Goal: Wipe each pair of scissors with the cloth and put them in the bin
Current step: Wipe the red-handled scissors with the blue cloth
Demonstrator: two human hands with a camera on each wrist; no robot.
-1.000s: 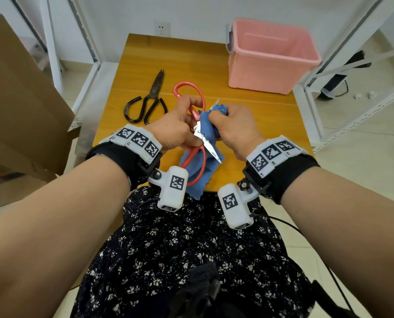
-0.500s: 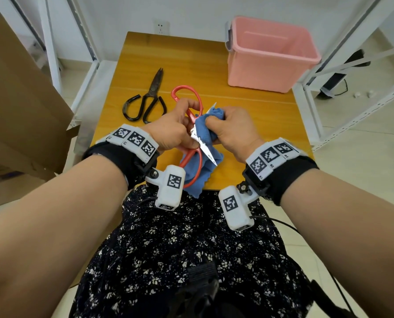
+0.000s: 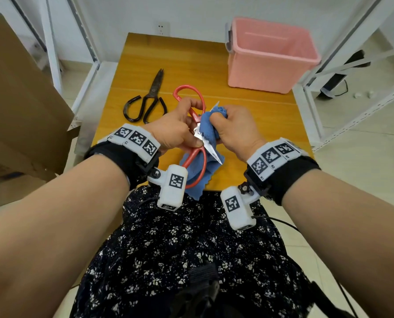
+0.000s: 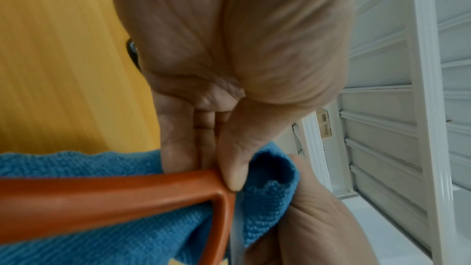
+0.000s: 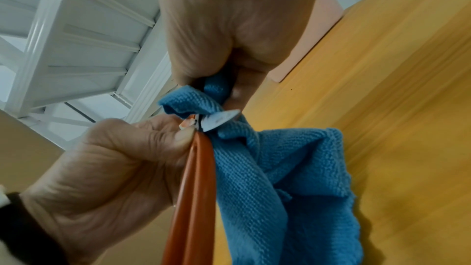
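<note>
Left hand (image 3: 175, 131) grips red scissors (image 3: 197, 157); right hand (image 3: 235, 129) clenches blue cloth (image 3: 208, 131) around a blade. Head view only: black scissors (image 3: 149, 99) at 11 o'clock, pink bin (image 3: 269, 53) at 1 o'clock on desk (image 3: 191, 65).

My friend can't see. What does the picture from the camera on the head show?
Two hands work over a wooden table: the left hand holds open red-handled scissors, and the right hand rubs a blue cloth along one blade. Black scissors lie farther back on the left, a pink bin at the back right.
</note>
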